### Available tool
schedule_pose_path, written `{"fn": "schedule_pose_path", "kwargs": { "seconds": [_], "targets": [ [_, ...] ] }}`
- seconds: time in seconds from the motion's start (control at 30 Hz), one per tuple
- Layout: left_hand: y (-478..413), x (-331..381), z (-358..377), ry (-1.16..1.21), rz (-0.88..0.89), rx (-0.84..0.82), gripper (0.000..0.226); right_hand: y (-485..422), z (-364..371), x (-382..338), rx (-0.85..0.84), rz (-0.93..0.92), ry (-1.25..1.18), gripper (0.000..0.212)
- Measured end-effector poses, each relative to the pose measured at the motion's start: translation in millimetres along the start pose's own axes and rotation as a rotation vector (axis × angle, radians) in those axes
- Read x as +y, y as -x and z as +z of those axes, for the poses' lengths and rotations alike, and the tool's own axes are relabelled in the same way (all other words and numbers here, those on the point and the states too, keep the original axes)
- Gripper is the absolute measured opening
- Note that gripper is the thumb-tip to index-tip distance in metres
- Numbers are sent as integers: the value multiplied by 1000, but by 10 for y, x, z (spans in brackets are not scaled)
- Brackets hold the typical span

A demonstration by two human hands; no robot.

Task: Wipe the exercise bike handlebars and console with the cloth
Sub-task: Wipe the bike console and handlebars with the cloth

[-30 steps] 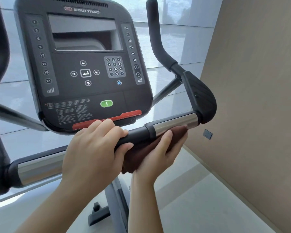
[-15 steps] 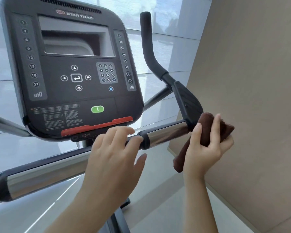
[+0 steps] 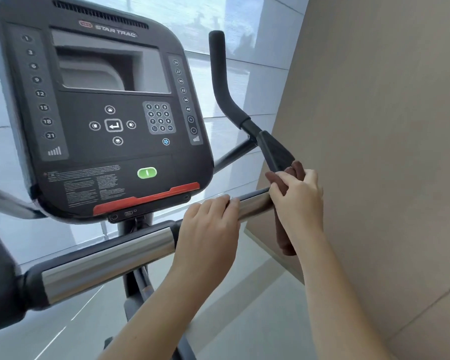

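The bike's black console with a screen, keypad and green button fills the upper left. Below it runs the handlebar, chrome and black, rising to the right into a black elbow pad and an upright grip. My left hand is wrapped over the handlebar's middle black section. My right hand presses a brown cloth against the right end of the bar where it meets the pad; a tail of cloth hangs down below my wrist.
A beige wall stands close on the right, just beyond the right grip. Frosted window panels lie behind the bike. The bike's grey centre post drops to a pale tiled floor.
My right hand carried the cloth from under the chrome section out past the elbow pad, then back onto the bar's right end. My left hand slid right along the bar.
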State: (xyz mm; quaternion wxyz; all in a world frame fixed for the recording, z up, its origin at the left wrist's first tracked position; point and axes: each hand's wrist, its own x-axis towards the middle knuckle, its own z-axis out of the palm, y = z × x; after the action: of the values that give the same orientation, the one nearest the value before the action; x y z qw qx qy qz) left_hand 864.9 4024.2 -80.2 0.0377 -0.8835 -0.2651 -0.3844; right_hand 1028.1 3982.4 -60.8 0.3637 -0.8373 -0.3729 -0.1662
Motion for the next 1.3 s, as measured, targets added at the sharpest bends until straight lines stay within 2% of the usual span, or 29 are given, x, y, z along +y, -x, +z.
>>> {"fn": "schedule_pose_path", "kwargs": {
  "seconds": [0.2, 0.33, 0.6, 0.73, 0.8, 0.9, 1.07, 1.3],
  "targets": [
    [348, -138, -368, 61, 17, -7, 22, 622, -65, -462, -18, -71, -129, 27],
    [608, -405, -667, 93, -3, 10, 26, 1105, 27, -909, -14, -140, -88, 29],
    [1082, -754, -1122, 186, 44, -71, 31, 1841, 90, -1352, -25, 22, -381, 35],
    [1305, -794, -1258, 227, 51, -38, 29, 2243, 89, -1550, -126, -6, -412, 37],
    [1398, -763, -1303, 273, 44, -54, 28, 2420, 4, -1502, -123, 30, -362, 37],
    [1538, -612, -1334, 350, 73, -96, 28, 2685, -297, -1261, -25, 119, -298, 38],
    [1786, -51, -1347, 464, 242, -145, 28, 3167, -987, -846, 155, 187, -113, 37],
    [2282, 1075, -1477, 592, 448, -220, 31, 4003, -1940, -394, 245, 314, 89, 37]
  ]
}}
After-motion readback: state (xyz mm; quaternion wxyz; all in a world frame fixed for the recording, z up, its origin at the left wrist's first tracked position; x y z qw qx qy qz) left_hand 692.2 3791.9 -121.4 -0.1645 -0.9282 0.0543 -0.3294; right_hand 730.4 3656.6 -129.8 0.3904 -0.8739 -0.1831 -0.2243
